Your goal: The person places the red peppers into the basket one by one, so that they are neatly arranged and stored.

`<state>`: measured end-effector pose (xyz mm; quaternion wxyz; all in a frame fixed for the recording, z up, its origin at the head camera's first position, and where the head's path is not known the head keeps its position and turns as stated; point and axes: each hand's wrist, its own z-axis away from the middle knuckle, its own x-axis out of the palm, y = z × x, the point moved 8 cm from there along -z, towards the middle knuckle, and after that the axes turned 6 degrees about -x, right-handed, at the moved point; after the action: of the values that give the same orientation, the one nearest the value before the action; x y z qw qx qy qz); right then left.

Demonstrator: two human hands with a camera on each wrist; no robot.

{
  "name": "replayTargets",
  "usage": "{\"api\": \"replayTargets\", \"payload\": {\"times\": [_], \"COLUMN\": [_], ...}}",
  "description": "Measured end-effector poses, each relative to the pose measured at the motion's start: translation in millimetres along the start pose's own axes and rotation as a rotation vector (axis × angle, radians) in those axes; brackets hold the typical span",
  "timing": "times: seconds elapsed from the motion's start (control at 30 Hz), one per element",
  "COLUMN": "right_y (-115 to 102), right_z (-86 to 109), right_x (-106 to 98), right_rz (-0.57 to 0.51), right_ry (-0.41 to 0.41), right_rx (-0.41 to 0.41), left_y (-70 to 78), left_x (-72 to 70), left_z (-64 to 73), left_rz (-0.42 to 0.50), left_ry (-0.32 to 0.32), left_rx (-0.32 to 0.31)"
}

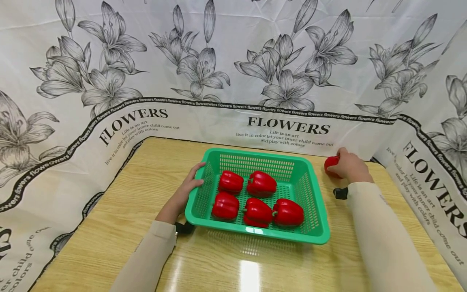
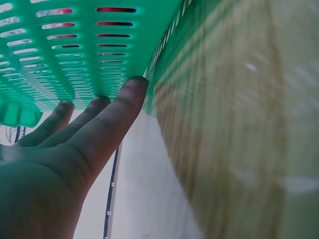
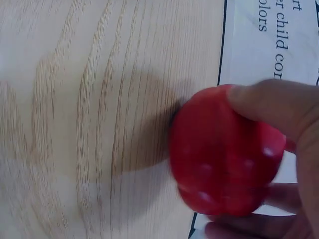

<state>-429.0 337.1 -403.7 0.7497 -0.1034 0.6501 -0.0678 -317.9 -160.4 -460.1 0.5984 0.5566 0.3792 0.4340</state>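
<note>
At the far right of the table, my right hand (image 1: 353, 165) grips a red bell pepper (image 3: 224, 154). The thumb lies on one side of it and the fingers curl round the other; its lobed end shows in the right wrist view, close to the tabletop. My left hand (image 1: 186, 188) is at the left side of a green plastic basket (image 1: 255, 231), its fingertips at the rim. In the left wrist view, straight fingers (image 2: 107, 119) touch the slotted outer wall. Several red bell peppers (image 1: 261, 183) lie inside the basket, in two rough rows.
The light wood table (image 1: 120, 211) reaches back to a white cloth (image 1: 204, 125) with flower prints, which also hangs along both sides. Dark wrist straps (image 1: 341, 193) sit at the sleeve cuffs.
</note>
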Motion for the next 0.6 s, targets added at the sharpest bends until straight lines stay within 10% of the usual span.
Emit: {"api": "replayTargets", "payload": {"times": [0.23,0.6], "right_y": [11,7], "right_z": [5.9,-2.3], "right_x": [12,11], "right_rz": [-0.033,-0.054], "right_ry": [-0.142,-0.072], "right_rx": [-0.007,-0.115], "left_y": [-2.0,1.1], "left_x": [0.1,1.8], "left_z": [0.2,1.8], "left_rz": [0.0,0.009], "left_ry": [-0.003,-0.011], "left_rx": [-0.012,-0.003]}}
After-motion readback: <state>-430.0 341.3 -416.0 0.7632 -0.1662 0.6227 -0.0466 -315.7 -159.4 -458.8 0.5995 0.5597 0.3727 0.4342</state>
